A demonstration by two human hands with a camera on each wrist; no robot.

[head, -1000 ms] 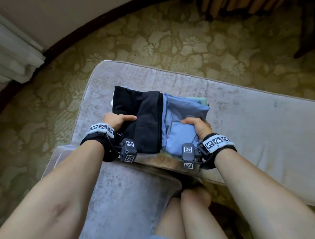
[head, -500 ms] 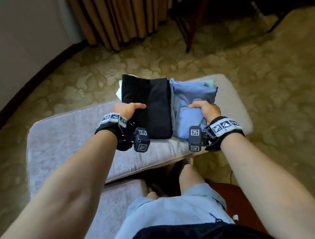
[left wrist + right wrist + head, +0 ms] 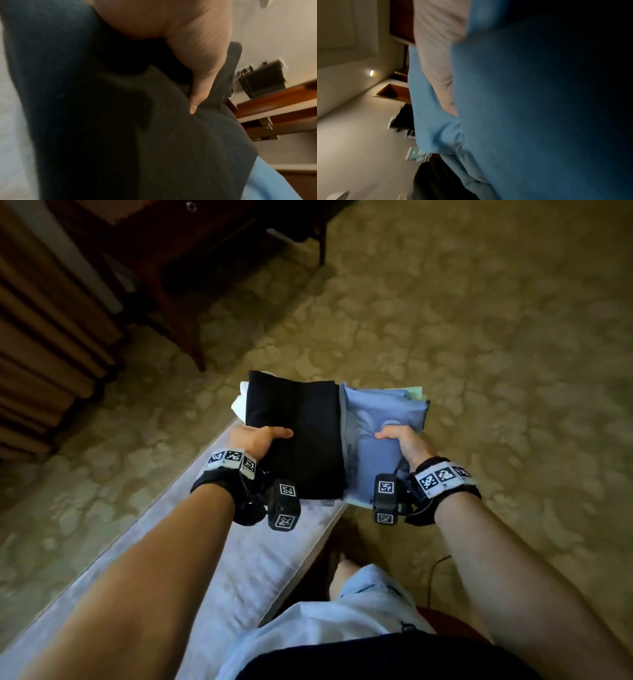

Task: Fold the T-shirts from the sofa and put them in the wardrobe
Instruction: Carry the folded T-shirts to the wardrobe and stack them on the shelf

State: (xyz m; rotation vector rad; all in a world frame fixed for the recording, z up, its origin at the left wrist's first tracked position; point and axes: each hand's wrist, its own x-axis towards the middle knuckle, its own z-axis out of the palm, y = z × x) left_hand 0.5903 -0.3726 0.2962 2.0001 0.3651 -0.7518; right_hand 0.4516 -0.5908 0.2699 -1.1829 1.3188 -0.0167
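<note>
Folded black T-shirt (image 3: 296, 433): soft matte knit, rectangular, left half of the carried stack; left hand (image 3: 255, 440) grasps its near left edge, thumb (image 3: 197, 86) flat on top and pressing a crease into the cloth, fingers hidden beneath; a white garment (image 3: 239, 402) shows at its far left corner.
Folded blue T-shirt (image 3: 380, 433): lighter, slightly rumpled fabric, right half, touching the black one along a straight seam; right hand (image 3: 407, 443) grasps its near right part, thumb on top, fingers tucked under; pale green cloth (image 3: 416, 392) peeks out at the far right corner.
Stack: held level in the air between both hands, over the far end of the grey velvety sofa cushion (image 3: 239, 559) and the patterned olive carpet (image 3: 479, 337).
Surroundings: dark wooden furniture (image 3: 191, 268) at far left; pleated brown curtain (image 3: 41, 337) at left.
</note>
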